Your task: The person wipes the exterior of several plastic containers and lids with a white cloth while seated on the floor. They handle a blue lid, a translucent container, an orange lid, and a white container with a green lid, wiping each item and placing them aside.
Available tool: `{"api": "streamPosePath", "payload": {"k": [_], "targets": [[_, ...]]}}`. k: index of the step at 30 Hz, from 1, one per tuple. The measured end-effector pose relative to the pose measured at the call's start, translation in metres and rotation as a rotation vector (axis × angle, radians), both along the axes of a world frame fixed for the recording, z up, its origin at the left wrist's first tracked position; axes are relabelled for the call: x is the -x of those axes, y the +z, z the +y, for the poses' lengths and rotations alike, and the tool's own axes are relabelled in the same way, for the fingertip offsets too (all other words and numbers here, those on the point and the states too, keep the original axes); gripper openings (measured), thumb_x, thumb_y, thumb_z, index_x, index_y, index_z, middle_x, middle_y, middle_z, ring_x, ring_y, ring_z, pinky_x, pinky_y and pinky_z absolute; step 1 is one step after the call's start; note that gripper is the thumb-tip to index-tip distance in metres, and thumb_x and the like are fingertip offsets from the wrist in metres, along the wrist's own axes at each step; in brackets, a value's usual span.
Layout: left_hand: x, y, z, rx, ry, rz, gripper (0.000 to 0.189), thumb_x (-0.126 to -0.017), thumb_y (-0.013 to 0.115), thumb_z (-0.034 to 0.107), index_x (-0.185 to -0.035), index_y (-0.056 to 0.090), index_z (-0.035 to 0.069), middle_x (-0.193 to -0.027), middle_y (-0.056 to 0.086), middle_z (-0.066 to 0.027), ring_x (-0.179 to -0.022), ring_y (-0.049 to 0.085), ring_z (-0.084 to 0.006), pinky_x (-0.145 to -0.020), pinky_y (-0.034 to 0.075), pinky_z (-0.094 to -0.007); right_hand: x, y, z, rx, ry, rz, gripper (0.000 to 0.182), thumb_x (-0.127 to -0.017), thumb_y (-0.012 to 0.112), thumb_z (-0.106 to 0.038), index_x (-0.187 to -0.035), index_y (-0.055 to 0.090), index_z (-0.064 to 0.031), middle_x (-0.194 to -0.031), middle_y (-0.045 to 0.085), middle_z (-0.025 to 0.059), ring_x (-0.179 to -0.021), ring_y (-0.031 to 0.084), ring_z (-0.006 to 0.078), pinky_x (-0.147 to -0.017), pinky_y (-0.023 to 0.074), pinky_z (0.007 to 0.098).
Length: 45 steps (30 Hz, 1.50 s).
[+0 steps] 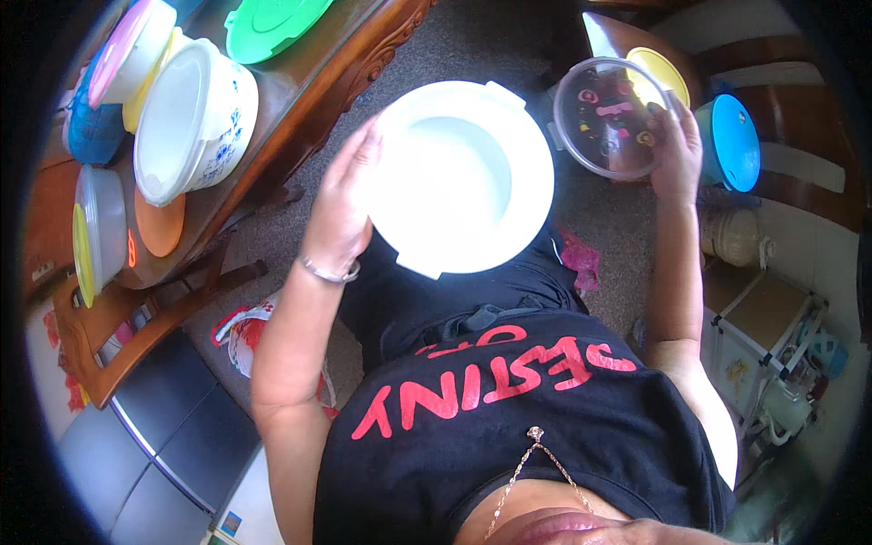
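My left hand (pixel 349 184) grips the left side of a round white plastic container (pixel 443 252), which has tabs on its rim. Its inside faces up towards me, over my lap. To the right, my right hand (pixel 676 153) holds a clear round plastic lid or shallow container (pixel 579 153) by its right edge. Pink and yellow printed shapes show on the clear piece. The white container and the clear piece are apart. Partly behind the clear piece is a yellow round lid (pixel 664 68); a blue-lidded container (pixel 736 143) stands just right of my right hand.
A carved wooden table (pixel 272 143) at the left bears a flower-patterned white container (pixel 228 129), a green lid (pixel 272 27), an orange lid (pixel 161 221) and stacked plastic containers. Wooden chairs flank me. A large plastic bottle (pixel 732 235) and a metal-edged case (pixel 763 313) are at the right.
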State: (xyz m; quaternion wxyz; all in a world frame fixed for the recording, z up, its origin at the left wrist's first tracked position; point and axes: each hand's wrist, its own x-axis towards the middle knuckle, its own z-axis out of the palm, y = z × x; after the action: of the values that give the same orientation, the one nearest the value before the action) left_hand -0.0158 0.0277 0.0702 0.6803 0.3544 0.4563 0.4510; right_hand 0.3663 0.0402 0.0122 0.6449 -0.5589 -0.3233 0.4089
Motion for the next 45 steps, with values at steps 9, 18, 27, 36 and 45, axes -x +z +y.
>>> {"api": "streamPosePath", "payload": {"k": [9, 18, 27, 36, 45], "targets": [[-0.016, -0.091, -0.008, 0.000, -0.067, -0.061, 0.055, -0.097, 0.035, 0.040, -0.134, 0.035, -0.001, -0.134, 0.042, -0.0136, -0.125, 0.038, -0.0201, -0.105, 0.028, -0.0314, 0.098, 0.005, -0.012, 0.285, 0.416, 0.196, 0.035, -0.090, 0.053, -0.015, -0.123, 0.049, -0.0037, -0.090, 0.059, 0.0026, -0.073, 0.052, 0.0071, -0.067, 0.0452, 0.0199], [-0.019, -0.097, -0.014, -0.112, -0.134, -0.081, 0.067, -0.095, 0.027, 0.051, -0.137, 0.029, -0.002, -0.137, 0.038, -0.0146, -0.127, 0.036, -0.0215, -0.107, 0.025, -0.0327, 0.141, -0.005, -0.007, 0.229, 0.548, -0.147, 0.033, -0.092, 0.052, -0.021, -0.122, 0.052, -0.0070, -0.101, 0.060, 0.0085, -0.093, 0.058, 0.0138, -0.081, 0.0489, 0.0281], [-0.016, -0.090, -0.016, -0.038, -0.114, -0.187, 0.069, -0.092, 0.039, 0.052, -0.136, 0.030, -0.001, -0.136, 0.039, -0.0142, -0.128, 0.034, -0.0206, -0.107, 0.025, -0.0329, 0.136, -0.001, -0.007, 0.282, 0.625, -0.239, 0.034, -0.092, 0.052, -0.019, -0.123, 0.052, -0.0063, -0.110, 0.059, 0.0114, -0.101, 0.057, 0.0176, -0.086, 0.0482, 0.0313], [-0.015, -0.082, -0.018, -0.103, -0.148, -0.092, 0.063, -0.088, 0.056, 0.029, -0.136, 0.030, -0.004, -0.137, 0.038, -0.0142, -0.127, 0.035, -0.0204, -0.107, 0.024, -0.0325, 0.137, 0.009, -0.008, 0.305, 0.699, -0.246, 0.045, -0.089, 0.057, -0.026, -0.129, 0.047, -0.0064, -0.119, 0.054, 0.0162, -0.108, 0.054, 0.0213, -0.090, 0.0452, 0.0346], [-0.001, -0.072, -0.022, -0.509, -0.185, 0.135, 0.070, -0.081, 0.059, 0.034, -0.134, 0.035, -0.005, -0.143, 0.028, -0.0191, -0.133, 0.028, -0.0270, -0.109, 0.020, -0.0372, 0.124, 0.021, -0.015, 0.286, 0.926, 0.007, 0.085, -0.068, 0.070, -0.055, -0.134, 0.041, -0.0093, -0.130, 0.046, 0.0169, -0.122, 0.042, 0.0301, -0.102, 0.0337, 0.0435]]}}
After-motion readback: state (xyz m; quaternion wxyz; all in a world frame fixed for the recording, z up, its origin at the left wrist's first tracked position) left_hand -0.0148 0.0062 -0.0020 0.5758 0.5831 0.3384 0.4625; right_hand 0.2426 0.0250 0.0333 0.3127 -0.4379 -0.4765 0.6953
